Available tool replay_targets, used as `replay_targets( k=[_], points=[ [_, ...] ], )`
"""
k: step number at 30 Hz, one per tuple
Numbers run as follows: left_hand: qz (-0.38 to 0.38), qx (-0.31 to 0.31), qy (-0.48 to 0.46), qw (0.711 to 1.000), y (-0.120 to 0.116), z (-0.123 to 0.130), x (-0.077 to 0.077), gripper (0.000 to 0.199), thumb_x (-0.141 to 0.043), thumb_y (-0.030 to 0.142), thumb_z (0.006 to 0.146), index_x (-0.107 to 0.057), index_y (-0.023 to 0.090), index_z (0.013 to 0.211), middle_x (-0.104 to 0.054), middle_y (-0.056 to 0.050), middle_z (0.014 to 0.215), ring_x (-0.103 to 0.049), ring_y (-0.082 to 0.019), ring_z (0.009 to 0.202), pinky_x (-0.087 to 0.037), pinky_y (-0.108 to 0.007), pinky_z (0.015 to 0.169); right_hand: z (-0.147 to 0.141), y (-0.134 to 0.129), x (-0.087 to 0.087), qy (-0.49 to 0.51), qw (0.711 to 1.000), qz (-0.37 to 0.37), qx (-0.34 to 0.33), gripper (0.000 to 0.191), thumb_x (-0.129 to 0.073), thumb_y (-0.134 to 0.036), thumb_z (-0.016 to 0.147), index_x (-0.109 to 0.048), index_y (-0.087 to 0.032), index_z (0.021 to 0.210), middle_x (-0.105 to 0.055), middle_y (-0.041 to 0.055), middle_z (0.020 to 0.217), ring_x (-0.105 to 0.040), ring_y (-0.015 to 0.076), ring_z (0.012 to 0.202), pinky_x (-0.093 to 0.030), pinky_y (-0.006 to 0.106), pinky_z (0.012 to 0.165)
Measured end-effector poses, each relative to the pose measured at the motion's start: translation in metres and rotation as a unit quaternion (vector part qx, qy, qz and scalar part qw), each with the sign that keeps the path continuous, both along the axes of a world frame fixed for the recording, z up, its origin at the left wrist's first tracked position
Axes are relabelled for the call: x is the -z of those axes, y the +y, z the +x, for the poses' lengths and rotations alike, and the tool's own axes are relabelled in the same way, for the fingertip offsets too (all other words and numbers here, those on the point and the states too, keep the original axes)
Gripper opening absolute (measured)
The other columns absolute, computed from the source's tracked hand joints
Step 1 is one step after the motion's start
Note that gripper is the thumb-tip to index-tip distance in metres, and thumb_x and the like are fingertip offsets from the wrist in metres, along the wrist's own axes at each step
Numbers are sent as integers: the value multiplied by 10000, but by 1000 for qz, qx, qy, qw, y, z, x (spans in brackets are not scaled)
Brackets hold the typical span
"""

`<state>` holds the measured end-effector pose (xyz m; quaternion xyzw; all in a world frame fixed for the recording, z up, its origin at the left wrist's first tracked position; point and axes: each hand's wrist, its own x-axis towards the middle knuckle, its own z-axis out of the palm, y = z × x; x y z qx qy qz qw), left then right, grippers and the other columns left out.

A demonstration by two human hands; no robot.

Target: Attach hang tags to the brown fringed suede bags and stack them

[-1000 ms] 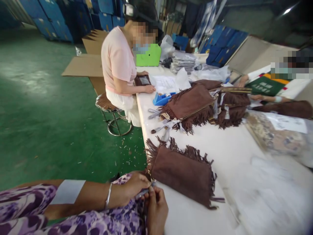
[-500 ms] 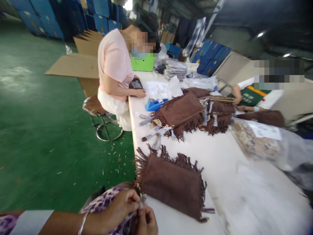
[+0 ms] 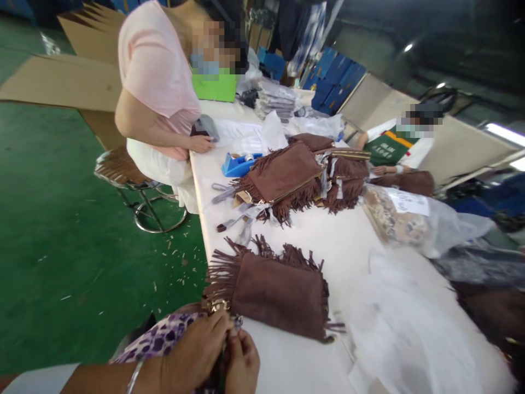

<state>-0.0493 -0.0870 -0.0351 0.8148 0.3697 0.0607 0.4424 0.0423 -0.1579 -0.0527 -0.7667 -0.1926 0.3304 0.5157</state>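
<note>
A brown fringed bag lies flat on the white table, its lower left corner by my hands. Metal hardware shows at that corner. My left hand is closed, fingers pinched at the hardware. Close beside it, my right hand is closed too, thumb and fingers pressed together around a small part beneath the hardware. The small part between the fingertips is mostly hidden.
More brown fringed bags lie further up the white table, near a blue tape dispenser. Plastic bags cover the right side. One person sits at the left, another across the table.
The view has shifted, so the table and bags appear further left. My hands have moved up against the bag's corner, where the metal hardware now shows more. The seated person's arm has moved slightly.
</note>
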Motion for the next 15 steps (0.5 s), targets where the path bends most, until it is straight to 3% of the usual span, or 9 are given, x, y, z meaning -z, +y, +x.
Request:
replay_targets(
  k=[2, 3, 5, 6, 7, 9, 11, 13, 15],
  points=[
    [-148, -61, -47, 986, 10, 9, -13, 350, -432, 85, 792, -652, 158, 1054, -674, -89, 1054, -625, -233, 1019, -497, -352, 901, 19, 1, -18, -88, 988, -97, -81, 397, -469, -536, 878, -667, -199, 810, -707, 47, 743, -658, 217, 702, -463, 296, 607],
    [-256, -99, -70, 959, 15, 12, -17, 343, -442, 117, 788, -645, 149, 1063, -681, -88, 1023, -647, -225, 966, -514, -336, 851, 29, 3, -28, -151, 967, -162, -126, 392, -436, -525, 899, -661, -215, 812, -709, 50, 775, -661, 230, 727, -458, 315, 628],
    [-450, -152, -101, 874, 22, 15, -19, 406, -494, 191, 769, -597, 123, 1156, -694, -106, 979, -681, -231, 877, -527, -331, 763, 46, 6, -43, -270, 902, -285, -178, 426, -372, -536, 934, -628, -230, 785, -699, 62, 791, -654, 254, 683, -426, 341, 581],
    [-511, -167, -109, 836, 23, 14, -18, 469, -532, 230, 757, -561, 111, 1209, -700, -117, 957, -690, -238, 842, -523, -331, 733, 53, 8, -48, -324, 875, -314, -173, 444, -343, -551, 946, -622, -230, 817, -696, 72, 817, -652, 261, 674, -417, 346, 560],
    [-533, -170, -108, 822, 24, 11, -16, 525, -567, 270, 746, -532, 106, 1244, -704, -120, 931, -695, -237, 807, -515, -322, 705, 59, 10, -51, -377, 858, -313, -153, 463, -325, -567, 952, -627, -221, 894, -695, 90, 877, -659, 272, 712, -428, 353, 564],
    [-502, -165, -91, 844, 25, 0, -12, 514, -598, 339, 746, -549, 104, 1200, -704, -108, 861, -690, -222, 732, -489, -294, 645, 64, 15, -49, -468, 843, -244, -108, 543, -314, -592, 954, -594, -176, 1164, -653, 157, 1122, -647, 310, 956, -488, 383, 700],
    [-420, -164, -81, 889, 28, -15, -8, 394, -542, 412, 804, -602, 125, 1066, -689, -84, 819, -667, -199, 669, -473, -284, 607, 67, 21, -40, -530, 822, -175, -109, 656, -326, -608, 945, -485, -128, 1364, -502, 222, 1362, -511, 364, 1214, -457, 447, 912],
    [-290, -183, -69, 937, 35, -31, -6, 327, -454, 419, 870, -616, 160, 987, -672, -61, 830, -651, -190, 710, -483, -299, 658, 70, 25, -25, -559, 801, -161, -142, 692, -328, -600, 945, -445, -109, 1418, -364, 250, 1475, -388, 422, 1313, -369, 536, 1018],
    [-132, -207, -54, 968, 44, -43, -2, 284, -466, 369, 873, -604, 190, 1045, -660, -57, 967, -632, -200, 884, -480, -322, 808, 81, 27, -8, -569, 790, -157, -167, 675, -318, -570, 958, -443, -100, 1426, -310, 250, 1510, -329, 442, 1347, -304, 592, 1056]
  ],
)
